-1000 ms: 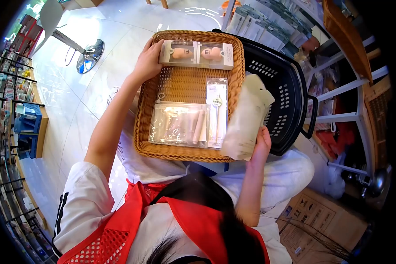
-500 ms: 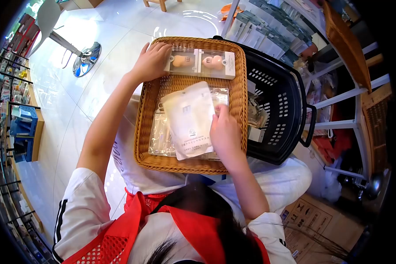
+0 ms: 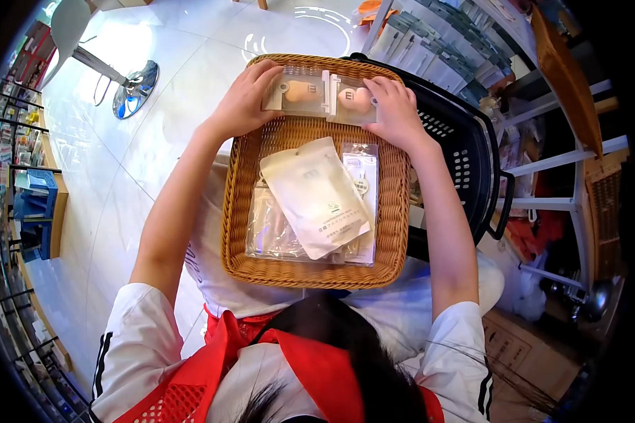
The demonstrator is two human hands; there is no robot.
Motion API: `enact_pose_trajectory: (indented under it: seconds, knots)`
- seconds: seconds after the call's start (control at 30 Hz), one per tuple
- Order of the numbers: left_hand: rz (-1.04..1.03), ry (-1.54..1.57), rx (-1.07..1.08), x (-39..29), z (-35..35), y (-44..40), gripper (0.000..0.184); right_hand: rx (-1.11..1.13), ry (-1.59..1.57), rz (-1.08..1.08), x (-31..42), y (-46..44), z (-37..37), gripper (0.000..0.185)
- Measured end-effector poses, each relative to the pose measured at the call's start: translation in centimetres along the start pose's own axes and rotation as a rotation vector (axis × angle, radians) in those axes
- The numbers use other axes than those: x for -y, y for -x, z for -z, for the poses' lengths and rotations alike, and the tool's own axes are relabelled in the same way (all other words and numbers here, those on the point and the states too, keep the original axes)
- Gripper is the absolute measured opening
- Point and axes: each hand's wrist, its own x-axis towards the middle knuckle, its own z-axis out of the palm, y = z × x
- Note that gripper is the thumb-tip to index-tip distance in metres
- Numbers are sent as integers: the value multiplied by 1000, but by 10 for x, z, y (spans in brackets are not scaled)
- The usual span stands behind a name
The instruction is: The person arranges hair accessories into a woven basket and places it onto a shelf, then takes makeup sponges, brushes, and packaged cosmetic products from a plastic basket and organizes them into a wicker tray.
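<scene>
Two clear-fronted boxes lie side by side at the far end of a brown wicker basket, each showing a peach makeup sponge. My left hand is closed round the outer end of the left sponge box. The outer end of the right sponge box is gripped by my right hand. Below them in the basket, a cream compressed mask pouch lies tilted over clear plastic packets. A flat packaged item with a white card shows beside the pouch. The basket rests across my lap.
A black perforated basket stands to the right, partly hidden by my right arm. Beyond it is a white-framed rack with packaged goods. A stool base stands on the tiled floor at upper left, near stocked shelves.
My right hand has let go of the mask pouch, which now lies in the basket, and has moved up to the right sponge box. The left hand stays at the left box.
</scene>
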Motion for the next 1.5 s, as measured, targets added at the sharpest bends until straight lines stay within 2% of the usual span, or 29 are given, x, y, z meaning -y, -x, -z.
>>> enact_pose_trajectory:
  seconds: [0.13,0.37,0.63,1.07,1.17,1.23,1.27,1.37,1.4,1.43,1.5]
  knots:
    - [16,59,3,3,-3,2,76,-65,-24,70,-5,1,-1,77]
    - [-3,-197,64,-2,-7,-2,74,-107,22,64,-2,6,-10,71]
    - [8,-331,170,-5,-10,2,74,0,86,56,0,9,-8,73]
    - [8,-617,117,-8,-30,7,68,19,308,-40,11,13,-25,68]
    - [34,-624,112,-14,-29,8,68,14,261,-39,15,14,-20,69]
    - [60,-559,126,-15,-25,10,67,-147,268,-7,28,17,-7,69]
    - [96,-483,48,-15,-22,11,68,-225,270,9,38,20,2,68]
    - [202,-197,-190,-14,-17,13,73,89,-203,-189,101,56,46,69]
    - [259,-124,-244,-10,-20,17,72,40,-130,-138,113,77,35,72]
    - [316,-52,-300,-4,-26,22,72,203,-187,-231,133,90,50,81]
    - [465,81,-353,-7,-34,29,71,355,-94,-290,153,107,46,88]
